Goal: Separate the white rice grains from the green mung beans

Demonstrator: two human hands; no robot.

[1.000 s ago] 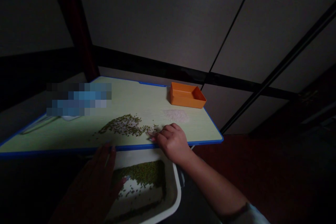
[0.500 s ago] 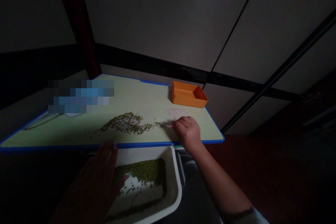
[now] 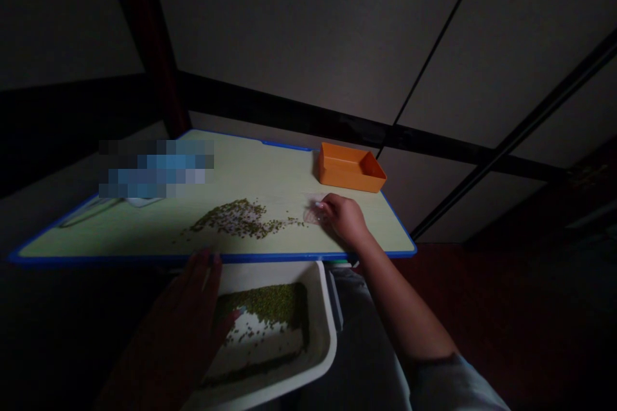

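Note:
My right hand (image 3: 343, 215) is over the table top with thumb and fingertips pinched together; anything between them is too small to make out. Just beneath its fingertips lies a pale whitish patch (image 3: 311, 213), perhaps fine grains. Left of it, a loose pile of small green beans (image 3: 238, 217) trails toward the hand. Below the table's near edge, my left hand (image 3: 178, 327) lies at the left side of a white tub (image 3: 324, 334), thumb inside and fingers stretched along its hidden wall. More green beans (image 3: 274, 302) lie inside the tub, with part of its bottom bare.
The pale table (image 3: 279, 173) has a blue edge. An orange open box (image 3: 349, 176) stands at its back right. At the left, a blurred-out blue thing (image 3: 168, 167) sits by the edge. Dark cabinet panels (image 3: 289, 32) rise close behind.
My right hand has moved up and away from the end of the bean trail to the pale patch. My left hand stays at the tub. The view has shifted slightly.

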